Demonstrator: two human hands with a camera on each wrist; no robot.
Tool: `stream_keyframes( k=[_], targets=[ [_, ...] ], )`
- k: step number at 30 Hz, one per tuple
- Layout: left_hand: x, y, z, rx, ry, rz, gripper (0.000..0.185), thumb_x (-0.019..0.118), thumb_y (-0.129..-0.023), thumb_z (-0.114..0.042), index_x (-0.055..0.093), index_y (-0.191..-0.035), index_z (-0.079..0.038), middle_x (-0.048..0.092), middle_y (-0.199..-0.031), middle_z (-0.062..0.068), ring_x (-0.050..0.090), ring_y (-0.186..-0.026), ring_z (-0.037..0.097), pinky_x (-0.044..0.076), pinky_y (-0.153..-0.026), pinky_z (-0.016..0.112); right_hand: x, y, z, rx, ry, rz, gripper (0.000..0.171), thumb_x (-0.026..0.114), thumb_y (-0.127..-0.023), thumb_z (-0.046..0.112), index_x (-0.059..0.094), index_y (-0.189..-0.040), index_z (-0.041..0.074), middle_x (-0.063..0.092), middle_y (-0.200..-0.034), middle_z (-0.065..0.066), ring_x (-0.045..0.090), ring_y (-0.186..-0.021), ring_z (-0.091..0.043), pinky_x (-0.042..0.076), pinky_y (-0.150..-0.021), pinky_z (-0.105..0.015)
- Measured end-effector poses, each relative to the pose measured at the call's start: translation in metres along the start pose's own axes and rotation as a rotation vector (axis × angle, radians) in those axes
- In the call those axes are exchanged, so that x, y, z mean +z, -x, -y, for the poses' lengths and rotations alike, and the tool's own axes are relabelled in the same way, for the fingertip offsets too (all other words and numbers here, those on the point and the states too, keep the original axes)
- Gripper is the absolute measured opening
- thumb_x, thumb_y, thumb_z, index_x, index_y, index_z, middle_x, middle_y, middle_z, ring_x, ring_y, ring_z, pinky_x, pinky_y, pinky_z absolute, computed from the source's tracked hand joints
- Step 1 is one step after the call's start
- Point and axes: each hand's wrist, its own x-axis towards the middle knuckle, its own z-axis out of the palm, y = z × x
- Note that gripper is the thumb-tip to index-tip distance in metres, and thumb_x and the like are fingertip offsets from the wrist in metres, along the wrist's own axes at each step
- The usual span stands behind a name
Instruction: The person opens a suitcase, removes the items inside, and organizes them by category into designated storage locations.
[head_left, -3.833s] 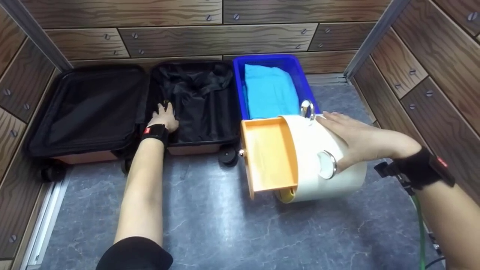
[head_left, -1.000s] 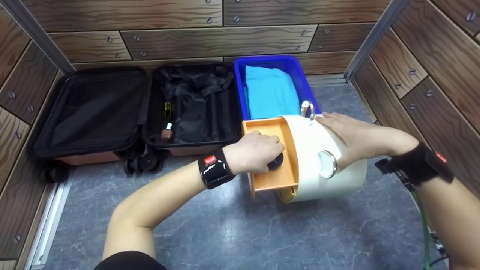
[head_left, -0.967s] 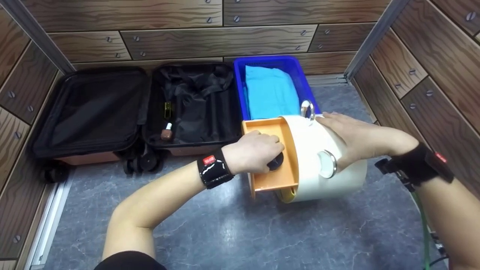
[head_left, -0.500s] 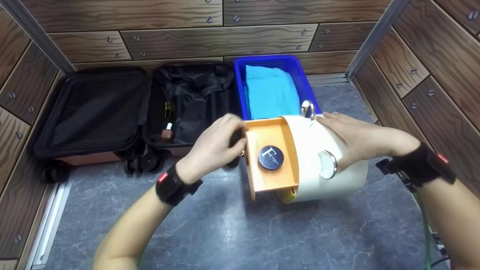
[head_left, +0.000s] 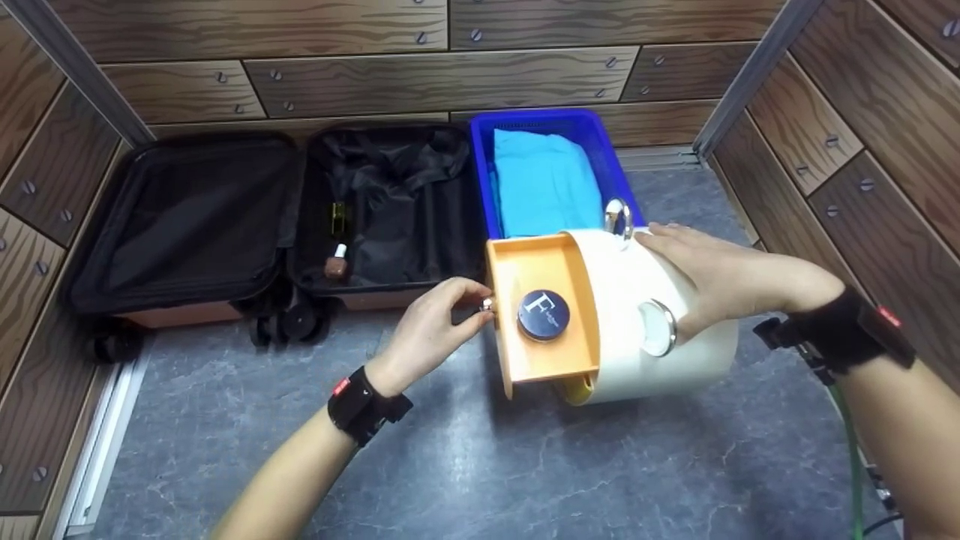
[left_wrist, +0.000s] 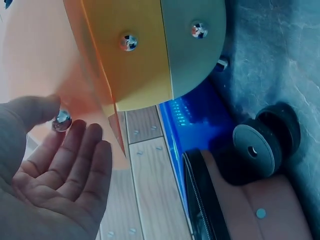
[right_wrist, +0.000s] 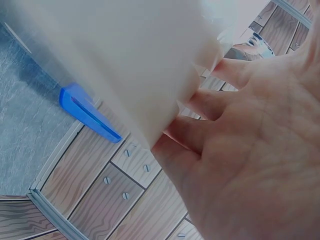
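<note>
Left hand [head_left: 431, 326] pinches the drawer knob [head_left: 486, 304] of the orange drawer [head_left: 536, 266]; right hand [head_left: 712, 274] rests flat, fingers straight, on the white organizer [head_left: 660, 375]

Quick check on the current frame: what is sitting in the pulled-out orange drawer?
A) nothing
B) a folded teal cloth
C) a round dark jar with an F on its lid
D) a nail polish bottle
C: the head view shows a round dark jar with a white F on its lid lying in the orange drawer, while the left hand pinches the drawer's small metal knob.
</note>
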Motion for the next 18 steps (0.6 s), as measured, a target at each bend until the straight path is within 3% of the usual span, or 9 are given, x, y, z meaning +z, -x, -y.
stream_keyframes(
  k=[8, 18],
  targets=[
    [0.009, -0.013, -0.011, 0.054, 0.034, 0.006, 0.02, 0.076, -0.095, -0.024, 0.07, -0.112, -0.015, 0.067, -0.108, -0.007, 0.063, -0.099, 0.005, 0.054, -0.087, 0.028, -0.001, 0.0, 0.0, -0.006, 0.009, -0.006, 0.141, 0.092, -0.056, 0.064, 0.023, -0.16, -0.003, 0.025, -0.162, -0.029, 0.021, -0.148, -0.05, 0.02, -0.118, -0.064],
    [0.035, -0.034, -0.023, 0.077, 0.086, 0.036, 0.022, 0.076, -0.095, -0.024, 0.069, -0.113, -0.014, 0.067, -0.11, -0.006, 0.063, -0.1, 0.004, 0.051, -0.09, 0.02, 0.001, 0.0, 0.0, 0.0, 0.01, 0.003, 0.142, 0.093, -0.056, 0.06, 0.02, -0.16, -0.003, 0.023, -0.163, -0.029, 0.02, -0.149, -0.049, 0.018, -0.12, -0.062]
  ],
)
